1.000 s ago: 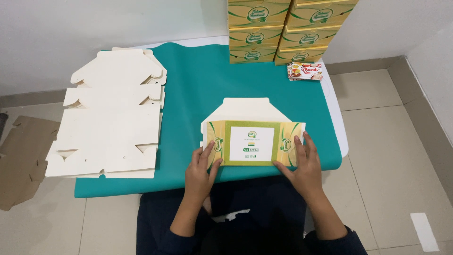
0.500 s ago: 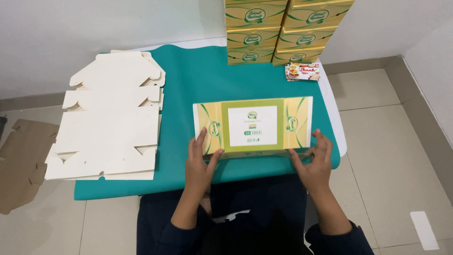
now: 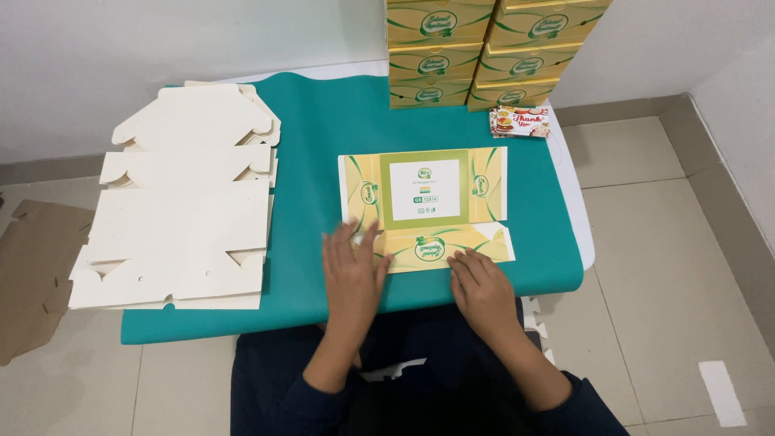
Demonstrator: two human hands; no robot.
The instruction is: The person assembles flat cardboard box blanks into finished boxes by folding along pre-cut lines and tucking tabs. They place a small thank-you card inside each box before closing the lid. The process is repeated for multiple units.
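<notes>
A flat yellow box sheet (image 3: 425,202) is laid in the middle of the green mat (image 3: 315,129). Its near flap is pressed down by the left hand (image 3: 353,270) and right hand (image 3: 482,292), both spread flat, nothing pinched. The fold is best kept straight by even pressing.

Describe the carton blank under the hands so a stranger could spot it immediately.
On the teal mat, nearer the front edge, lies one flat carton blank, with the left hand and right hand on its near flap. Unlike the plain cream stack beside it, it shows yellow-and-green print.
</notes>
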